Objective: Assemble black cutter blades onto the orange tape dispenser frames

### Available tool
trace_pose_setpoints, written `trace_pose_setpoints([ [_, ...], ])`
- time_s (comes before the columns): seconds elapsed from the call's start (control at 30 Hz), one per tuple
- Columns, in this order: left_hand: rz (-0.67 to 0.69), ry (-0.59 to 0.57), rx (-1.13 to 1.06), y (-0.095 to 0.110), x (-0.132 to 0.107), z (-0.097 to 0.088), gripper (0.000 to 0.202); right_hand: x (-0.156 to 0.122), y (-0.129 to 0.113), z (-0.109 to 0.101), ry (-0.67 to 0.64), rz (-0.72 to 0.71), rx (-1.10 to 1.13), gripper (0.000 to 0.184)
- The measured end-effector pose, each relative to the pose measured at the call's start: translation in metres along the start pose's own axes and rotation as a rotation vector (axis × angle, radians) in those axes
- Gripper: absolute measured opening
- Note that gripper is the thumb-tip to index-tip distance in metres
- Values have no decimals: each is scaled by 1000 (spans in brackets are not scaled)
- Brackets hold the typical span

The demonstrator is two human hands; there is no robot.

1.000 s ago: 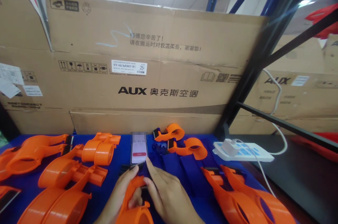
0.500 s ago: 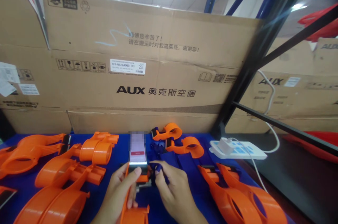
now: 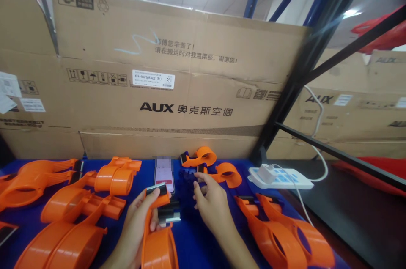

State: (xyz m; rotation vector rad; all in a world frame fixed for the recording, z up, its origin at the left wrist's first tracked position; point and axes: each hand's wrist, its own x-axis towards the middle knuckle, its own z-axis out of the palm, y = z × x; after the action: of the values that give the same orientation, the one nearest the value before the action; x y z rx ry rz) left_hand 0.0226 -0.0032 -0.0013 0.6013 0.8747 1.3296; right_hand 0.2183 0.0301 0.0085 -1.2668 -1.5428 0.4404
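My left hand (image 3: 135,218) is wrapped round an orange tape dispenser (image 3: 159,245), the thumb pressing on the black piece with a toothed metal edge at its head. Just right of that head, black pieces and a metal strip (image 3: 173,218) show, partly hidden. My right hand (image 3: 211,197) is over the blue surface, fingers apart beside a small heap of dark blue parts (image 3: 187,176). I see nothing held in it, though its fingertips overlap the heap in view. A phone (image 3: 164,178) with a lit screen lies behind the dispenser.
Several orange tape dispensers (image 3: 63,201) lie to the left, more (image 3: 282,235) to the right, and two smaller-looking ones (image 3: 228,174) at the back. A white power strip (image 3: 282,177) with a plug and cables sits at right. Cardboard (image 3: 190,78) walls the back; a black rack post (image 3: 285,100) stands right.
My right hand has moved from the dispenser's head up to the dark blue parts; a blue piece seen at its fingers before no longer shows there. My left hand has tilted the dispenser and lowered it slightly.
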Motion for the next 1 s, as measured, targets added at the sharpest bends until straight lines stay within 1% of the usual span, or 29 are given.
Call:
trace_pose_setpoints([
  [0.07, 10, -15, 15, -2, -1, 0, 31, 1, 4, 2, 2, 24, 70, 28],
  [0.2, 19, 2, 80, -6, 2, -1, 34, 2, 10, 4, 29, -26, 134, 31],
  [0.27, 24, 12, 110, -8, 3, -2, 36, 0, 8, 2, 30, -50, 122, 31],
  [0.33, 28, 14, 137, -9, 4, -2, 38, -1, 1, -1, 9, -83, 71, 30],
  [0.4, 42, 14, 168, -10, 4, -3, 38, -4, -11, -5, -52, -132, 9, 25],
  [0.5, 69, 10, 216, -10, 4, -3, 37, -10, -30, -8, -234, -251, -10, 22],
  [0.57, 77, -3, 238, -11, 3, -4, 37, -14, -38, -7, -366, -335, -3, 31],
  [0.6, 80, -12, 250, -12, 2, -4, 37, -16, -41, -6, -410, -362, -5, 37],
  [0.67, 84, -30, 271, -13, 1, -5, 37, -18, -42, -4, -447, -376, -14, 39],
  [0.77, 73, -42, 260, -12, 2, -5, 36, -17, -38, -1, -413, -356, -12, 30],
  [0.83, 67, -29, 192, -6, 4, -6, 35, -15, -33, -2, -347, -336, -23, 26],
  [0.93, 70, -23, 47, 14, 9, -12, 36, -12, -25, -5, -199, -280, -95, 24],
  [1.0, 57, -43, -34, 28, 12, -17, 37, -10, -21, -8, -159, -264, -178, 22],
])
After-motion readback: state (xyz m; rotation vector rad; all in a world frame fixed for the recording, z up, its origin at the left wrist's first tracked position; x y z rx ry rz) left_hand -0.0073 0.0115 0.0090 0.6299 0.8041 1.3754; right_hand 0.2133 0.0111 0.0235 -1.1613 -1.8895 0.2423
